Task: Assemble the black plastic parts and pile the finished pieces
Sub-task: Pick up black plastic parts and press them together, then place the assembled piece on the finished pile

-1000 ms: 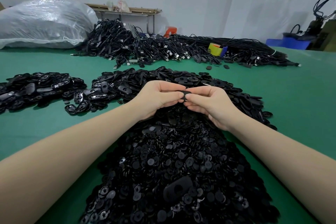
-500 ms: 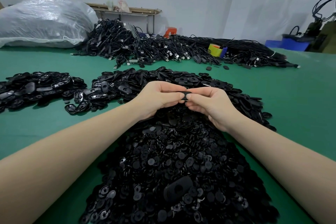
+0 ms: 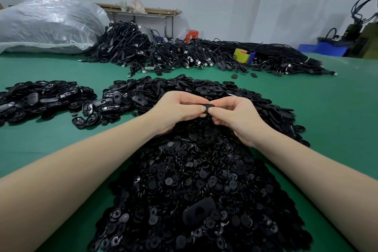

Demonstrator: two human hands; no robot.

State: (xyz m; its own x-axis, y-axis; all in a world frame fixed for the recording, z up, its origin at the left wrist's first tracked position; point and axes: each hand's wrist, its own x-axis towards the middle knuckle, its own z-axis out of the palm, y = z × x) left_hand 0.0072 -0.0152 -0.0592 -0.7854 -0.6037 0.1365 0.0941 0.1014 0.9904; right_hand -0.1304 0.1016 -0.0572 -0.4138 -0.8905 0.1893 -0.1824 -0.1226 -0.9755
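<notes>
Green table (image 3: 327, 118): we've both hands, left (image 3: 180, 111) and right (image 3: 235, 115), together pinching one part (image 3: 209, 107) above the disc heap (image 3: 194, 190); finished pile (image 3: 41, 98) left of it looks small, most remains.

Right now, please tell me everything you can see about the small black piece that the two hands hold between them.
The black piece is small, flat and dark, with a rounded edge, and it looks like matte plastic. Only a short strip of it shows; fingers hide the rest, so its full shape and any hole cannot be told. It lies roughly level, lifted above the big heap of black parts. The left hand pinches its left end and the right hand pinches its right end with thumb and fingers. Nothing else touches it.
</notes>
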